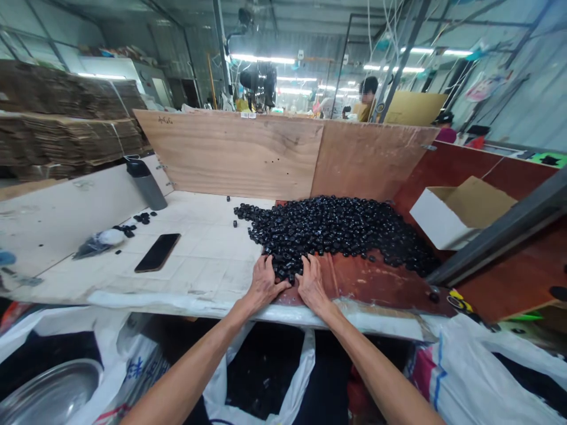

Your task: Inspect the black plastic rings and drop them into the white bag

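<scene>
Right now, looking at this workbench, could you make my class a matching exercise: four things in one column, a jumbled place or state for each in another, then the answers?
Things
1. phone
2. bottle
3. box
4. heap of black pieces

Places or states
A. open-topped, by the red-brown board
B. near edge between the left hand and right hand
C. lying flat, screen dark
D. dark grey, black lid

Pairs: 1-C, 2-D, 3-A, 4-B

Workbench (212,254) with black pieces (328,227), phone (157,252)
</scene>
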Motion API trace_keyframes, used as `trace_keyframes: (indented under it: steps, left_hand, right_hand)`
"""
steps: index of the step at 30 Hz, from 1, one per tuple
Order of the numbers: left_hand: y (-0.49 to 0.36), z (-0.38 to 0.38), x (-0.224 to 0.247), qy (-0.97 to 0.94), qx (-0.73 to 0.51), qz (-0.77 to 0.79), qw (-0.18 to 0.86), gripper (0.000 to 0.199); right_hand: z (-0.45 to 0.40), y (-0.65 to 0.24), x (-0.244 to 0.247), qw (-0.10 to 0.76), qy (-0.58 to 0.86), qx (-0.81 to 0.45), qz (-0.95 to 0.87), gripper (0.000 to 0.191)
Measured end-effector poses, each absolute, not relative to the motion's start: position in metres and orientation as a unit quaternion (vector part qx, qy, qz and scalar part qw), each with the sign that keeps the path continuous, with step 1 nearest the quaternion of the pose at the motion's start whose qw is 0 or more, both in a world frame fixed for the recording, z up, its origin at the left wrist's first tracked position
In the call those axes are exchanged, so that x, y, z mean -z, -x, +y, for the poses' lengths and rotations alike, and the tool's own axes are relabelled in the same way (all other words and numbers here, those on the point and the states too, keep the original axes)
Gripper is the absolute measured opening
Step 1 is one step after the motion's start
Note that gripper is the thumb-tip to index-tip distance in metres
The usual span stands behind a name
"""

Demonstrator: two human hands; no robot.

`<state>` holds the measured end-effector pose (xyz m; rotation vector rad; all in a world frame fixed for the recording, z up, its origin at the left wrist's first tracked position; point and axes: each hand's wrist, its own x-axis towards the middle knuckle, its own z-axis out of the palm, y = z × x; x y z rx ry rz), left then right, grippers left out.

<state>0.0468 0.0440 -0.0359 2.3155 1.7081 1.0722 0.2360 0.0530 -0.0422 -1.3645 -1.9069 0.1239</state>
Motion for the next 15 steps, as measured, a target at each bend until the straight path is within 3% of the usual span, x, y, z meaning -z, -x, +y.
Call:
trace_keyframes:
  steps: [2, 4, 11, 15]
  left_hand:
    - [-0.042, 0.034, 0.031, -0.762, -0.350, 0.544, 0.033, 0.109]
    - [-0.036, 0.021, 0.022, -0.755, -0.363, 0.545, 0.017, 0.105]
    - [-0.040, -0.005, 0.002, -0.794, -0.323, 0.502, 0.110, 0.023]
    - [-0.038, 0.000, 0.009, -0.767, -0.346, 0.516, 0.160, 0.023]
  right_hand:
    - [0.045, -0.239, 0.039, 0.382, 0.521, -0.073, -0.760, 0.059]
    - [0.036, -0.246, 0.032, 0.378, 0.522, -0.085, -0.760, 0.059]
    - [0.016, -0.252, 0.003, 0.363, 0.467, -0.093, -0.801, 0.032]
    - [0.018, -0.241, 0.001, 0.335, 0.428, -0.096, -0.834, 0.029]
